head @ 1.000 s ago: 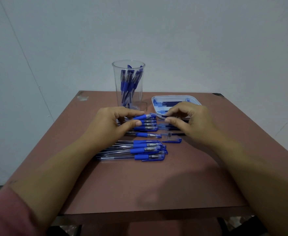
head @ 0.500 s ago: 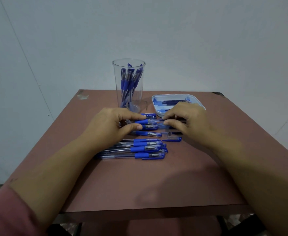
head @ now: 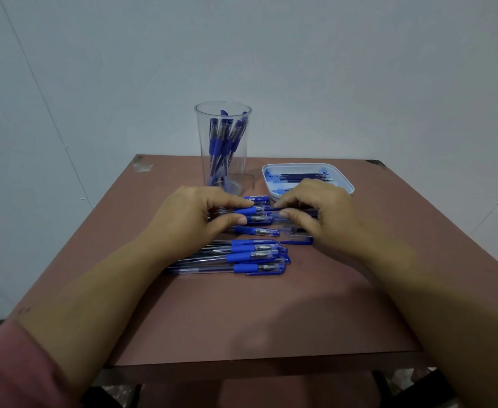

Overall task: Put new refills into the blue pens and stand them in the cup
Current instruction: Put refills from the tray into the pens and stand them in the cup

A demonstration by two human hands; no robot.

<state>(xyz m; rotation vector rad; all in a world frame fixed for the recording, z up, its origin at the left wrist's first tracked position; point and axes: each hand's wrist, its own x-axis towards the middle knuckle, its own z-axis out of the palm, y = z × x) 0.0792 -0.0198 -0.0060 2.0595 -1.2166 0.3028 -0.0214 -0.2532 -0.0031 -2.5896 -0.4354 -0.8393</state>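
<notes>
My left hand [head: 194, 216] pinches a blue pen [head: 249, 210] by its grip, just above the table. My right hand [head: 315, 212] pinches a thin dark refill [head: 277, 209] whose tip meets the pen's open end. Below them, a loose row of blue pens [head: 253, 256] lies on the brown table [head: 241, 316]. A clear cup [head: 223, 148] behind my left hand holds several blue pens upright. A pen cap [head: 296, 240] lies near my right hand.
A white tray [head: 341, 179] with refills and blue parts sits at the back right, partly behind my right hand. More pens lie under my hands. The table ends at a pale wall behind.
Both hands have dropped slightly and drawn closer together, bringing the refill's tip up to the pen in my left hand. The cup, tray and loose pens have stayed put.
</notes>
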